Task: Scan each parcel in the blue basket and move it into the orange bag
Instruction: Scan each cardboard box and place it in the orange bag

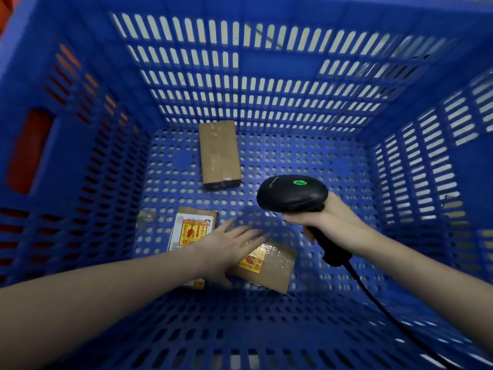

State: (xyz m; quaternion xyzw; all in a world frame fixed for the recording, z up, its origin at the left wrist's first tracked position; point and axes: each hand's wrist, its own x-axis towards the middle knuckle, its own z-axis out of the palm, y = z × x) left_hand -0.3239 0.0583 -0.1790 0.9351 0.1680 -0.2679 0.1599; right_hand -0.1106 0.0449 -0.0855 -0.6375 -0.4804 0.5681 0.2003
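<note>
A: Step in hand? Three parcels lay on the floor of the blue basket (80, 161) — the left hand (229, 245), fingers spread and holding nothing, reached over the near parcel (269, 265).

B: And the right hand (324, 218)?

A: Wrapped round the scanner (292, 193), green light on, poised above the basket floor.

B: Next move, in my judgement — grip that parcel, turn its label toward the scanner. The orange bag showed only as colour through the left wall.

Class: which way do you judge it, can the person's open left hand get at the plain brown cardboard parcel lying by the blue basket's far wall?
Probably yes. The left hand hovers over the nearer labelled parcels, and only bare basket floor lies between it and the plain brown cardboard parcel. Nothing lies on top of that parcel.
</note>
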